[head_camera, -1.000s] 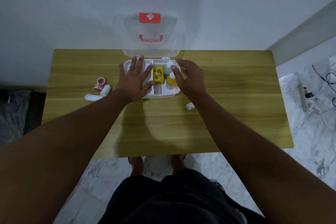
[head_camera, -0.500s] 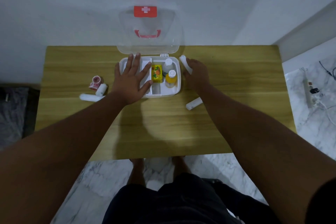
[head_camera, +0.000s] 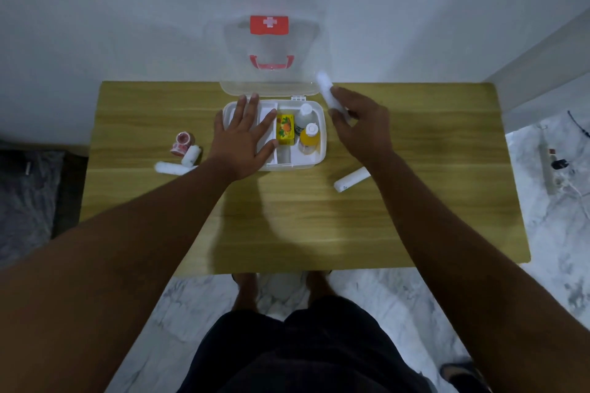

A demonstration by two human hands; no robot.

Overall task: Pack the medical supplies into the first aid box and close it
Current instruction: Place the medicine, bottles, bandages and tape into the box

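Observation:
The white first aid box (head_camera: 321, 137) stands open on the wooden table, its clear lid (head_camera: 271, 73) with a red cross upright against the wall. Inside lie a yellow packet (head_camera: 285, 130), a clear bottle (head_camera: 303, 118) and an orange bottle (head_camera: 309, 139). My left hand (head_camera: 244, 140) lies flat, fingers spread, over the box's left compartments. My right hand (head_camera: 360, 124) is raised just right of the box, gripping a white tube (head_camera: 324, 86) that points up and back.
A second white tube (head_camera: 351, 179) lies on the table right of the box. Left of the box are a pink tape roll (head_camera: 182, 142) and two white gauze rolls (head_camera: 191, 155) (head_camera: 169, 168). A power strip (head_camera: 547, 166) lies on the marble floor at right.
My right hand left the bottles in the box, took a white tube from the table to the right and lifted it. My left hand stayed flat on the box.

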